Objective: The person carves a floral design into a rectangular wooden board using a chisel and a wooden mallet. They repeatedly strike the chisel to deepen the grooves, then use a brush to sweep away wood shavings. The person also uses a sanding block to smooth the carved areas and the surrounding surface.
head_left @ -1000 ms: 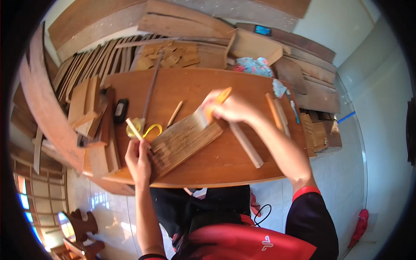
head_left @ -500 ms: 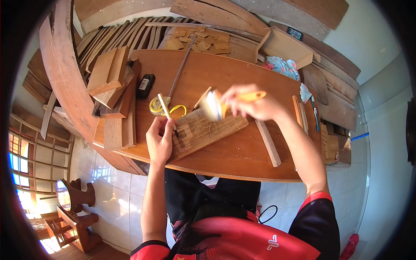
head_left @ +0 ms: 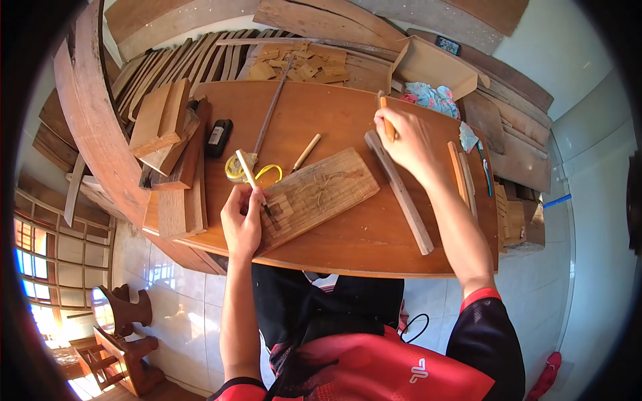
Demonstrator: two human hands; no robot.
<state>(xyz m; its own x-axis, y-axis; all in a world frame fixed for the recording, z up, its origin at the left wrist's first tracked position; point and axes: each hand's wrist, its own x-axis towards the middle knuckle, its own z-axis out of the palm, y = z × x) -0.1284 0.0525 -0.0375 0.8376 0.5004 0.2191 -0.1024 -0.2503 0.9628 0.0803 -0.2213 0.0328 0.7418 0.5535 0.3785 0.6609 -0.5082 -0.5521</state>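
My left hand [head_left: 241, 217] is closed around the pale wooden handle of a chisel [head_left: 246, 167], its dark blade slanting down onto the near left end of a carved wooden board [head_left: 341, 175]. That board lies tilted on the brown table [head_left: 321, 110] and bears a grid texture with a raised flower-like pattern. Out beyond its far right corner, my right hand [head_left: 409, 137] grips a flat paintbrush [head_left: 388, 127] with an orange handle. The brush is seen nearly edge-on, clear of the board. A second chisel [head_left: 307, 151] rests just behind the board.
Left of the board are a yellow tape measure [head_left: 235, 168], a black bottle-like object [head_left: 219, 138] and stacked wood blocks [head_left: 160, 123]. A long wooden strip [head_left: 401, 194] lies right of the board. Farther back stand a cardboard box [head_left: 428, 63] and a patterned cloth [head_left: 431, 99].
My right hand has carried the paintbrush away from over the board, to the right and farther back. The brush has turned more upright. My left hand keeps the chisel at nearly the same spot.
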